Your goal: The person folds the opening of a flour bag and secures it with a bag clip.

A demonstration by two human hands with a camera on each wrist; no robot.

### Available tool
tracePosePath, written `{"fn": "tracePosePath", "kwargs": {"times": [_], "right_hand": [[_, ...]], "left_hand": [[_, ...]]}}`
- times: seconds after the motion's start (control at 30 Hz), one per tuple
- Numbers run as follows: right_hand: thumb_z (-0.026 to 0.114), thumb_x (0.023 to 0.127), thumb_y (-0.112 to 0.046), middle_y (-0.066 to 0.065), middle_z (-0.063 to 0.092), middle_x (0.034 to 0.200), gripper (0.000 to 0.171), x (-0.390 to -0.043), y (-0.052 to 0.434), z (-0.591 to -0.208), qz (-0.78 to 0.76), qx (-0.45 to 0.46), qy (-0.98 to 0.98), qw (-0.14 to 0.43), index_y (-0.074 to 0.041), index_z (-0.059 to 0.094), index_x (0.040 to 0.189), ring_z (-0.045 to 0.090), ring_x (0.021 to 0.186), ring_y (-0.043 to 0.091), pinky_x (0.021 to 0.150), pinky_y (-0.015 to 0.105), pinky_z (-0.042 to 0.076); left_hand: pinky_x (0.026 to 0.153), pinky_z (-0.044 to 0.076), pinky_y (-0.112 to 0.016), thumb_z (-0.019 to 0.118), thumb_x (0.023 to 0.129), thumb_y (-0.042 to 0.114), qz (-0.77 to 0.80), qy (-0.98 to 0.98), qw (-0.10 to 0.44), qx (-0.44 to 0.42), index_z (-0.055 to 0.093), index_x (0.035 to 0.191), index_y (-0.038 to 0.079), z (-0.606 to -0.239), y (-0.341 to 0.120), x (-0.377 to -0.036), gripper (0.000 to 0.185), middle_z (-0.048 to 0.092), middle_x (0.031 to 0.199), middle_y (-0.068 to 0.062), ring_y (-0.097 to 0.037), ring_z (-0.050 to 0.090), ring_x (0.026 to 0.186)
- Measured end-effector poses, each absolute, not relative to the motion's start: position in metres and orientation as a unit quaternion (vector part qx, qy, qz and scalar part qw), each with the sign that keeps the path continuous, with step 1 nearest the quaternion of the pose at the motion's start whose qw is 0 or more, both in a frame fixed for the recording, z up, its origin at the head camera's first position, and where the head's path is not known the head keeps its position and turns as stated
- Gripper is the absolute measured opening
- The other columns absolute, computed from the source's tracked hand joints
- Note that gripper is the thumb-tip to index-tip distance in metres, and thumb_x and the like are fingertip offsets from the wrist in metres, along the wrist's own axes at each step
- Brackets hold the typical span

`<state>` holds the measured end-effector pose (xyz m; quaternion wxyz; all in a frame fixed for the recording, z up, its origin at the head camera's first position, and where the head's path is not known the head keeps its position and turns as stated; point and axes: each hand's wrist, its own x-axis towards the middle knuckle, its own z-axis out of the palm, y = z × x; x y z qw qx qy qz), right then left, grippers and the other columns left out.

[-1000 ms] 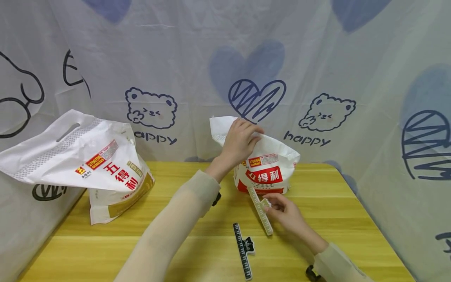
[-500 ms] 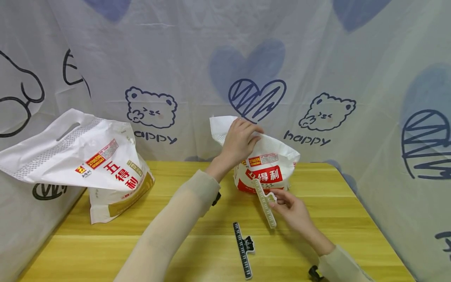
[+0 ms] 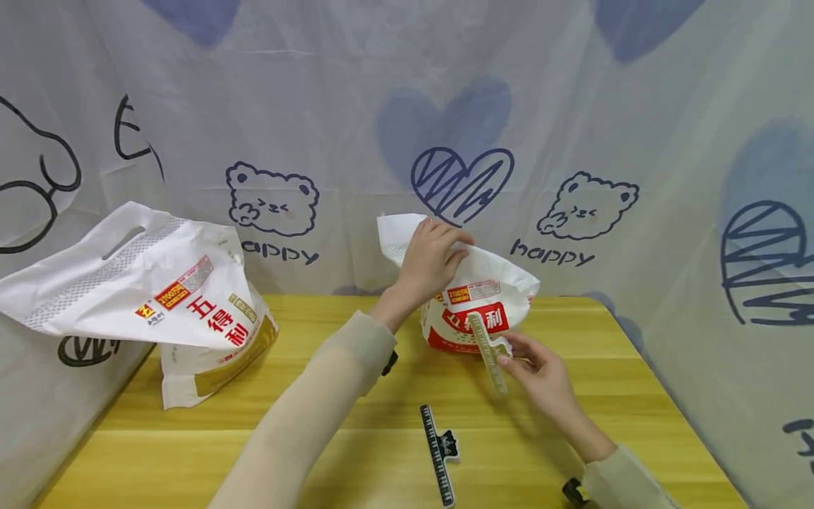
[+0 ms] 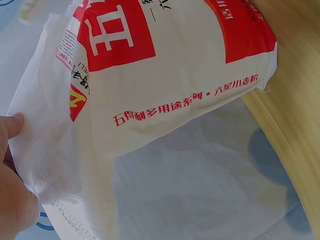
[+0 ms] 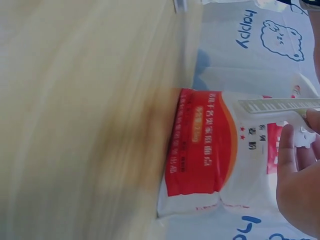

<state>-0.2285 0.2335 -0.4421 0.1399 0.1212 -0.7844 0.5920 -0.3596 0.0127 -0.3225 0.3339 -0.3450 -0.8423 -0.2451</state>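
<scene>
Hands at the small flour bag, clip in the air

Left hand (image 3: 431, 259) is gripping the gathered top of the small flour bag (image 3: 485, 314), which is standing at the far edge of the table (image 3: 356, 452); right hand (image 3: 539, 373) is pinching 1 white sealing clip (image 3: 488, 351) just in front of the bag; 1 black clip (image 3: 439, 452) is lying nearer; 1 larger bag (image 3: 159, 297) is slumping at left.

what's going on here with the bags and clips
A person sits at a wooden table. Their left hand grips the folded top of a small white and red flour bag standing at the back of the table. Their right hand holds a pale sealing clip, lifted just in front of that bag. A black clip lies on the table nearer the person, and a larger flour bag slumps at the left.
</scene>
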Motion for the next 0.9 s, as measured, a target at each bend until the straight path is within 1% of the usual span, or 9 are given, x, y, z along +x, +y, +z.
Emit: {"fn": "tracePosePath", "kwargs": {"times": [0.17,0.27,0.37,0.5,0.6,0.8,0.9], "right_hand": [[0.073,0.094,0.003,0.027,0.069,0.117,0.04,-0.23,0.238,-0.434,0.587,0.105,-0.787,0.158,0.005,0.064,0.133,0.065,0.1,0.001,0.088,0.016,0.057],[0.073,0.094,0.003,0.027,0.069,0.121,0.04,-0.232,0.242,-0.429,0.577,0.104,-0.791,0.172,0.005,0.064,0.133,0.065,0.101,-0.001,0.089,0.016,0.056],[0.073,0.094,0.004,0.026,0.069,0.121,0.04,-0.233,0.245,-0.425,0.569,0.105,-0.795,0.184,0.004,0.065,0.133,0.065,0.101,-0.001,0.089,0.016,0.056],[0.073,0.094,0.003,0.022,0.071,0.12,0.039,-0.233,0.248,-0.42,0.557,0.102,-0.801,0.197,0.003,0.066,0.132,0.064,0.101,-0.002,0.088,0.014,0.056],[0.074,0.095,0.0,0.021,0.07,0.123,0.039,-0.234,0.25,-0.415,0.548,0.099,-0.804,0.207,0.001,0.067,0.133,0.063,0.102,-0.001,0.088,0.013,0.055],[0.075,0.096,-0.005,0.02,0.068,0.127,0.04,-0.238,0.254,-0.402,0.536,0.102,-0.807,0.228,-0.004,0.067,0.135,0.062,0.104,-0.002,0.087,0.011,0.053],[0.074,0.096,-0.006,0.019,0.068,0.127,0.04,-0.242,0.256,-0.395,0.524,0.103,-0.811,0.237,-0.004,0.067,0.135,0.063,0.103,-0.003,0.087,0.01,0.053]], "left_hand": [[0.121,0.033,-0.043,0.072,0.098,0.012,-0.245,-0.839,0.339,-0.348,0.075,0.111,0.012,-0.324,0.012,-0.359,0.013,0.074,0.112,-0.003,-0.023,0.061,0.113],[0.12,0.034,-0.044,0.073,0.098,0.012,-0.246,-0.834,0.346,-0.351,0.075,0.11,0.012,-0.324,0.012,-0.36,0.013,0.074,0.111,-0.003,-0.024,0.061,0.113],[0.119,0.036,-0.046,0.073,0.098,0.012,-0.247,-0.832,0.349,-0.353,0.075,0.11,0.012,-0.324,0.012,-0.359,0.012,0.074,0.111,-0.003,-0.024,0.061,0.112],[0.121,0.033,-0.043,0.072,0.098,0.012,-0.249,-0.836,0.342,-0.349,0.075,0.11,0.012,-0.324,0.012,-0.359,0.012,0.074,0.112,-0.003,-0.023,0.061,0.113],[0.123,0.031,-0.042,0.071,0.099,0.011,-0.25,-0.838,0.337,-0.348,0.075,0.111,0.013,-0.325,0.011,-0.358,0.013,0.074,0.113,-0.002,-0.023,0.061,0.114],[0.122,0.032,-0.045,0.071,0.099,0.011,-0.251,-0.836,0.337,-0.352,0.075,0.11,0.012,-0.325,0.011,-0.358,0.012,0.074,0.112,-0.003,-0.024,0.061,0.113],[0.123,0.03,-0.043,0.071,0.099,0.012,-0.25,-0.839,0.335,-0.348,0.075,0.111,0.013,-0.324,0.011,-0.358,0.012,0.074,0.112,-0.002,-0.023,0.06,0.114]]}}
